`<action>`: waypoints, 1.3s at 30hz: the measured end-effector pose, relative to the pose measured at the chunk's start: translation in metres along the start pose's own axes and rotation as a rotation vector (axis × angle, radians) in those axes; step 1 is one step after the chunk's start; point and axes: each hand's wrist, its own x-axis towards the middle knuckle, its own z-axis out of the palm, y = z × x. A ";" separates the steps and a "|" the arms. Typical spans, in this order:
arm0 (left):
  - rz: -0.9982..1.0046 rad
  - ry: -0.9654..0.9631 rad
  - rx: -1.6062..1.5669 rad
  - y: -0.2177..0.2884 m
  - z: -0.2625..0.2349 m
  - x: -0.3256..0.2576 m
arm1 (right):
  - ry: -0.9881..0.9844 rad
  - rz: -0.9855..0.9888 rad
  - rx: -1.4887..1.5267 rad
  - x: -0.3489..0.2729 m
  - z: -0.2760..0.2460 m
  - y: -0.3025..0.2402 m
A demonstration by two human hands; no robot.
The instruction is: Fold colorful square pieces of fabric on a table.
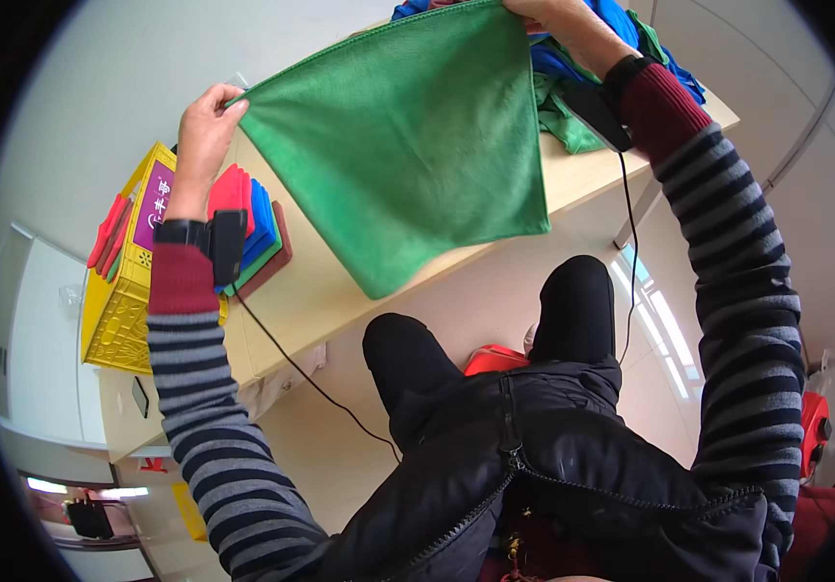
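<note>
A green cloth [408, 145] is stretched between my two hands above the table, its lower edge hanging over the table's front. My left hand [209, 136] is closed, pinching the cloth's upper left corner. At the upper right corner my right hand [573, 27] grips the cloth too, its fingers partly cut off by the picture's top edge. Just right of my left wrist lie folded cloths [260, 228] in red, blue, green and brown, partly covered by the wrist. Behind my right hand is a loose heap of blue and green cloths [573, 116].
The pale wooden table [291, 320] runs from lower left to upper right. On its left end stands a yellow basket [116, 335] with red and brown cloths in it; a dark flat object [140, 396] lies nearby. Black cables [315, 373] hang from both wrists. My knees are below the table's front edge.
</note>
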 end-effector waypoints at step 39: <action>-0.250 0.005 0.356 -0.016 0.096 -0.336 | -0.187 -0.078 -0.342 -0.240 0.153 0.107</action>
